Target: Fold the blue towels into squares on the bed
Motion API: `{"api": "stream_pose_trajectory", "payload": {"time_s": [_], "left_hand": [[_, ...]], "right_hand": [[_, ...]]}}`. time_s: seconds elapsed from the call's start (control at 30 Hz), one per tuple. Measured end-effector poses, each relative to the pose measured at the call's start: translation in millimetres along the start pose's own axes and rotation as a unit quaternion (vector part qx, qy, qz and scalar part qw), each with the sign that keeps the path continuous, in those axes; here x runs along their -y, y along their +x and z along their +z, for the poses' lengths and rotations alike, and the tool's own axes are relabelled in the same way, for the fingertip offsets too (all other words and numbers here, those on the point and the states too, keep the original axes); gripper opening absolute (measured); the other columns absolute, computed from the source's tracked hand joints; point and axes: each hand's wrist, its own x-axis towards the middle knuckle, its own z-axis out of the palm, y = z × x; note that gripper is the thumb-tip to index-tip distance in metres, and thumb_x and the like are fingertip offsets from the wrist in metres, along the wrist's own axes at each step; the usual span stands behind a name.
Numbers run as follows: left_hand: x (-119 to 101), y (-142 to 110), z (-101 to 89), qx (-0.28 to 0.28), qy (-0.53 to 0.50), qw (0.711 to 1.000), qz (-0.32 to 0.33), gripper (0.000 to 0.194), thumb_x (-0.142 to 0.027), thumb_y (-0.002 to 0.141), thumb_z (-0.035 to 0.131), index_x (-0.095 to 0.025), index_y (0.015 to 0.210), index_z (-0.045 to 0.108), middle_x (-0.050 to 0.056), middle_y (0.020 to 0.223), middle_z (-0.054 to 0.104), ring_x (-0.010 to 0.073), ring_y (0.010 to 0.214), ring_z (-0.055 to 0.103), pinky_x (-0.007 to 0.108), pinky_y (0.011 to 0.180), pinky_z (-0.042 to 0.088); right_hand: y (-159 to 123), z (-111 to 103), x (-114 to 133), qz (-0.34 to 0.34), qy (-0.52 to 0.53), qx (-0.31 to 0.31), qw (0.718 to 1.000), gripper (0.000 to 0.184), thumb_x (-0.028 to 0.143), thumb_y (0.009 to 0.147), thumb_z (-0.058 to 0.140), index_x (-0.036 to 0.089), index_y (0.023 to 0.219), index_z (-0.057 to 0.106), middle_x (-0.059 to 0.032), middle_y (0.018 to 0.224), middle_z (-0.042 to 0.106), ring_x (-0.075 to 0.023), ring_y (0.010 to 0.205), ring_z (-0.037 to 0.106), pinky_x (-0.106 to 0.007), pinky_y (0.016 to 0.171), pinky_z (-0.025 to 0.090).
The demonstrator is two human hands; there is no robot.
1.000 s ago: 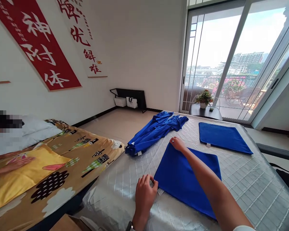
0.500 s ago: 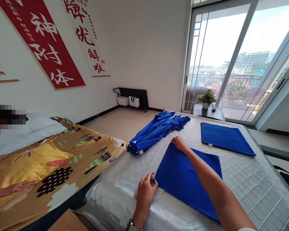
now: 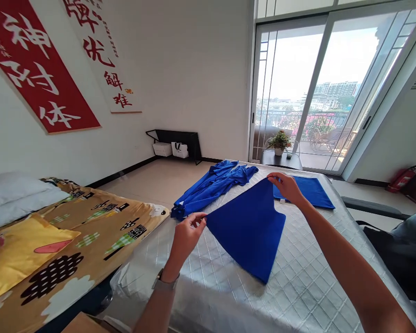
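A square blue cushion cover hangs partly raised over the silver quilted mattress, its lower corner close to the surface. My left hand pinches its left corner between thumb and fingertips. At the upper right corner, my right hand pinches the fabric in the same way. Behind my right hand lies a second flat blue cover with a white tag, partly hidden by the hand. A crumpled pile of blue fabric rests on the far side of the mattress.
To the left, a patterned brown bedspread carries a yellow pillowcase and white pillows. A cardboard box stands at the bottom edge. A potted plant sits on a dark table by the sliding door.
Both my hands have lifted the cushion cover by two corners, raising it off the mattress. The view has turned right; the other person's hands have left view.
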Motion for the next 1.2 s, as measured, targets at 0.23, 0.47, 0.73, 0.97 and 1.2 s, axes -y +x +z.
{"api": "stream_pose_trajectory", "payload": {"time_s": [0.23, 0.47, 0.73, 0.97, 1.2], "left_hand": [[-92, 32, -48.7, -0.057, 0.118, 0.969, 0.211, 0.039, -0.052, 0.096, 0.045, -0.026, 0.099, 0.074, 0.005, 0.103, 0.077, 0.0271, 0.100, 0.069, 0.041, 0.096, 0.051], [-139, 42, -69.5, -0.091, 0.151, 0.956, 0.235, 0.049, -0.062, 0.096, 0.039, -0.026, 0.103, 0.072, 0.001, 0.101, 0.075, 0.0243, 0.097, 0.068, 0.040, 0.096, 0.051], [-157, 39, -66.1, -0.029, 0.046, 0.977, 0.205, 0.045, -0.063, 0.089, 0.051, -0.023, 0.097, 0.071, 0.003, 0.095, 0.074, 0.0237, 0.093, 0.068, 0.042, 0.092, 0.054], [-181, -3, -36.7, 0.207, -0.139, 0.933, 0.260, 0.032, -0.049, 0.095, 0.057, -0.022, 0.099, 0.074, 0.006, 0.099, 0.074, 0.0212, 0.090, 0.069, 0.038, 0.084, 0.058], [-204, -23, 3.2, 0.327, -0.279, 0.848, 0.310, 0.015, -0.026, 0.096, 0.065, -0.022, 0.101, 0.079, 0.006, 0.095, 0.075, 0.0146, 0.085, 0.071, 0.025, 0.078, 0.057]], "right_hand": [[-31, -84, 44, 0.062, 0.025, -0.146, 0.987, 0.040, 0.061, 0.088, 0.065, 0.026, 0.102, 0.077, -0.0003, 0.082, 0.073, -0.0134, 0.063, 0.059, -0.028, 0.064, 0.049], [-56, -120, 75, 0.107, 0.077, -0.197, 0.972, 0.044, 0.062, 0.084, 0.071, 0.023, 0.104, 0.078, 0.0046, 0.055, 0.057, -0.0120, 0.050, 0.054, -0.025, 0.051, 0.046], [-76, -129, 77, 0.152, 0.157, -0.220, 0.951, 0.043, 0.057, 0.080, 0.078, 0.021, 0.103, 0.076, 0.0050, 0.052, 0.059, -0.0124, 0.041, 0.056, -0.024, 0.040, 0.048], [-105, -162, 60, 0.138, 0.138, -0.383, 0.903, 0.030, 0.047, 0.079, 0.083, 0.026, 0.099, 0.076, -0.0027, 0.085, 0.074, -0.0203, 0.068, 0.074, -0.041, 0.074, 0.067], [-58, -166, 37, 0.111, 0.079, -0.417, 0.899, 0.032, 0.046, 0.083, 0.078, 0.020, 0.102, 0.073, -0.0036, 0.090, 0.075, -0.0209, 0.078, 0.075, -0.041, 0.082, 0.063]]}}
